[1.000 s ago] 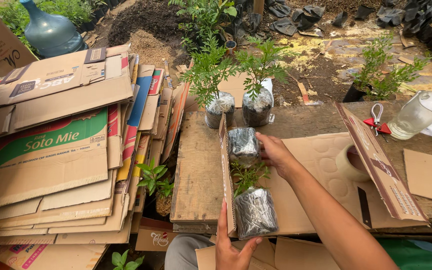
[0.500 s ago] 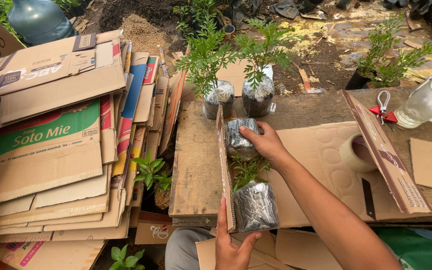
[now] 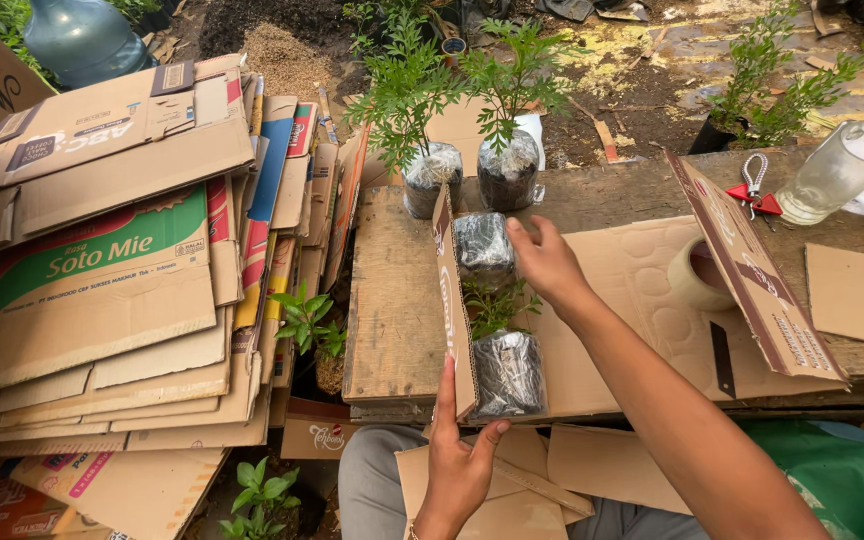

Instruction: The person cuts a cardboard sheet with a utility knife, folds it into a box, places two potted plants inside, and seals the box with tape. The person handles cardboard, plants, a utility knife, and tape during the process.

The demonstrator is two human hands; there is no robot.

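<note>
A flattened cardboard box [image 3: 642, 300] lies open on a wooden bench [image 3: 392, 300]. Two small plants in plastic-wrapped soil bags lie on it: one [image 3: 484, 245] at the far end, one [image 3: 507, 372] at the near end, its leaves pointing away from me. My right hand [image 3: 544, 262] rests its fingers on the far bag. My left hand [image 3: 460, 462] holds the raised left flap [image 3: 452, 300] of the cardboard upright against the near bag. Two more bagged plants [image 3: 432, 175] [image 3: 508, 168] stand upright at the bench's far edge.
A big stack of flattened cardboard boxes [image 3: 112, 270] fills the left. On the bench's right side are a tape roll [image 3: 694, 272], red scissors [image 3: 754, 190], a clear plastic jug [image 3: 837, 172] and a black cutter [image 3: 722, 358]. Soil and potted plants [image 3: 767, 95] lie beyond.
My right hand has slid slightly to the right side of the far bag. The left hand still holds the flap up.
</note>
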